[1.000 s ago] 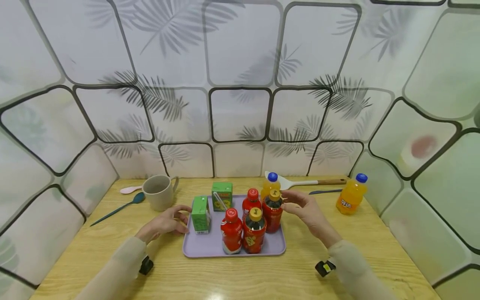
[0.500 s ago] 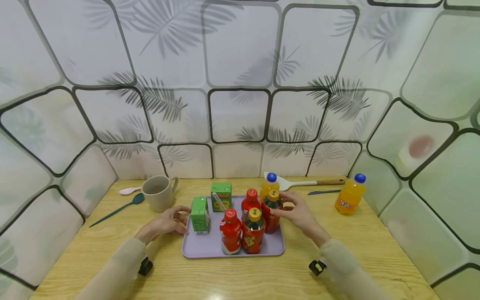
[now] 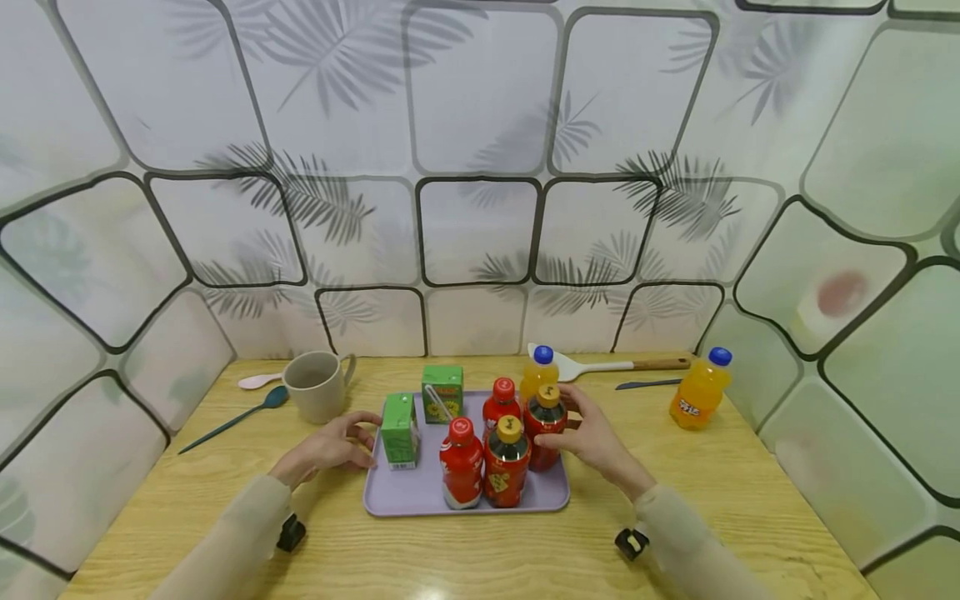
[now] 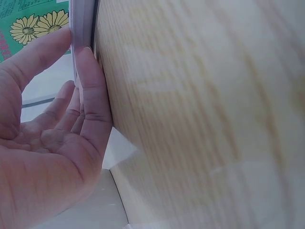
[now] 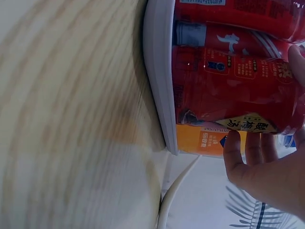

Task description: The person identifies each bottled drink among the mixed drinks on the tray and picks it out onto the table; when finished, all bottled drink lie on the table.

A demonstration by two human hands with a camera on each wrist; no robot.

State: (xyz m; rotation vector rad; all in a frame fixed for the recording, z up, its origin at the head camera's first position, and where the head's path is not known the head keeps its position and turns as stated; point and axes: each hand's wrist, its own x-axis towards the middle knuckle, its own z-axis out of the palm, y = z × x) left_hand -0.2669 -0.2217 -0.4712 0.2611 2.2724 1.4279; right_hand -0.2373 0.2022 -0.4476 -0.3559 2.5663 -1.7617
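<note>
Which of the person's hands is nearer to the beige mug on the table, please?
Left. The left hand rests at the tray's left edge, just in front of the mug. The right hand holds a red bottle on the tray's far right side.

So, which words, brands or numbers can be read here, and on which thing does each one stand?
None can be read for sure.
Red bottle gripped by the right hand: white and yellow label print, too blurred.
Green carton near the left hand: daisies and small print, illegible.
Orange bottle on the table: label logo too small.
</note>
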